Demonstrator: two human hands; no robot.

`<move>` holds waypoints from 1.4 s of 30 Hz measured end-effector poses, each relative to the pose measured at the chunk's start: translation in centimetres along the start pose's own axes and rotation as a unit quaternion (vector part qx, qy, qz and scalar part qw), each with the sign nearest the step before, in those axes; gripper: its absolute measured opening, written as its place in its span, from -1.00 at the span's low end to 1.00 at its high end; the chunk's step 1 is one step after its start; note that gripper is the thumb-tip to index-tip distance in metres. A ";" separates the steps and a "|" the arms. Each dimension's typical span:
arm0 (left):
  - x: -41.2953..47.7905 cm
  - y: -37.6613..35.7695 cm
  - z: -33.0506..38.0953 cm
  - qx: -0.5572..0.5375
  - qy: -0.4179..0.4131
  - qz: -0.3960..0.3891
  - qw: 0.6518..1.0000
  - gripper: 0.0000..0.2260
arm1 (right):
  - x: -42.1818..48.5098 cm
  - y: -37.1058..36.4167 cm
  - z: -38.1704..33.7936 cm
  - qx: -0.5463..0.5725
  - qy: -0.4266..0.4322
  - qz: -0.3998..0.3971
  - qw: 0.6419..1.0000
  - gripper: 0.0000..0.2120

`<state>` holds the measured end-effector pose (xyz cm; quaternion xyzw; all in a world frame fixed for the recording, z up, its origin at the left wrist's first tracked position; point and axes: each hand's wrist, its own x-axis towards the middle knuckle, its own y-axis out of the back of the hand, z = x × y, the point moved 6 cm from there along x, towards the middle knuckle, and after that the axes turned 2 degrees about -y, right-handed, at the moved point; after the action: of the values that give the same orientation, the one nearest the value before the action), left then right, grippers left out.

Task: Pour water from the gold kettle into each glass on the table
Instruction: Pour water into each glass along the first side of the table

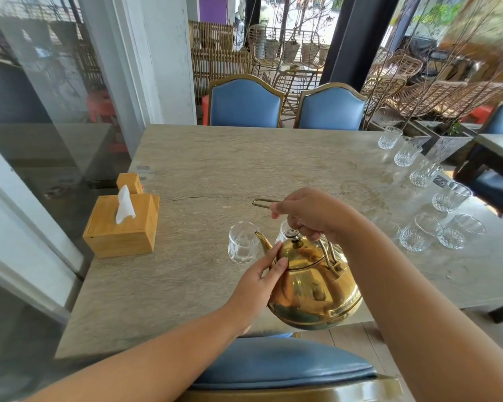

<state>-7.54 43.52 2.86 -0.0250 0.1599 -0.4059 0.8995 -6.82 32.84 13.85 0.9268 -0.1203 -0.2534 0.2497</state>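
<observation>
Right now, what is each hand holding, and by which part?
The right hand grips the gold kettle by the top of its handle. The left hand only rests against the kettle's shoulder beside the spout.

The left forearm is bare and reaches in from the lower left, sloping up toward the middle. The left hand lies thumb-side up with its fingers nearly straight. The index finger and thumb tips touch the upper side of the kettle without closing round it. The right forearm, also bare, comes in from the lower right and rises higher than the left. Its wrist bends down and inward. The right hand sits above the left, knuckles up, its fingers curled tightly round the kettle's handle.
</observation>
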 end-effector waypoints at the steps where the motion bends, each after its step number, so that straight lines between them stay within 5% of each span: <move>1: 0.0 0.0 0.0 0.000 0.000 0.000 1.000 -0.64 | 0.0 0.0 0.0 -0.002 0.000 0.000 1.000 -0.76; 28: 0.9 0.8 -0.8 0.095 -0.017 -0.002 0.995 -0.63 | -1.4 0.3 1.5 0.049 0.008 0.067 0.997 -0.80; 42: 0.3 -0.6 1.4 0.257 -0.097 -0.020 0.961 -0.55 | -4.5 1.6 5.7 0.260 0.032 0.154 0.953 -0.73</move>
<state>-7.34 42.73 4.24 0.1647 -0.0388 -0.4470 0.8784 -13.79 30.73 12.25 0.9375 -0.3153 -0.1416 0.0394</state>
